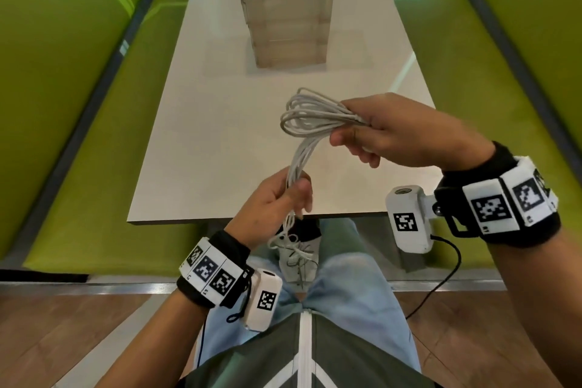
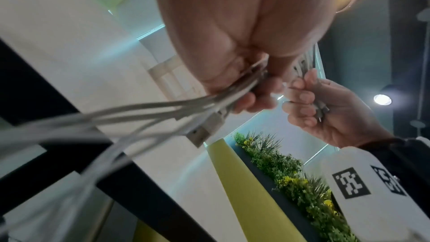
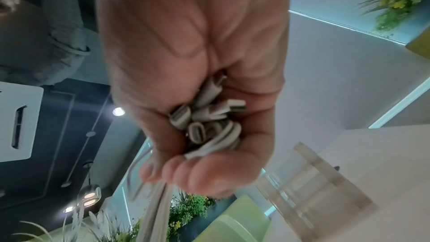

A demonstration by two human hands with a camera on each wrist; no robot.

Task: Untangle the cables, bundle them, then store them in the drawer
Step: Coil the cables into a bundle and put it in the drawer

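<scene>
A bunch of white cables (image 1: 310, 118) hangs in the air above the near end of the white table (image 1: 195, 148). My right hand (image 1: 384, 132) grips the looped top of the bunch; folded cable bends (image 3: 209, 122) fill its palm. Lower down, my left hand (image 1: 277, 195) pinches the gathered strands (image 1: 297, 164), and loose ends (image 1: 289, 239) dangle below it past the table edge. A USB plug (image 2: 201, 133) shows under the left fingers (image 2: 246, 101). The translucent drawer unit (image 1: 286, 12) stands further back on the table, all drawers closed.
Green padded benches (image 1: 78, 104) run along both sides of the table. My legs and a white shoe (image 1: 299, 258) are below the near table edge. A wooden floor lies beneath. Bare tabletop lies between the hands and the drawer unit.
</scene>
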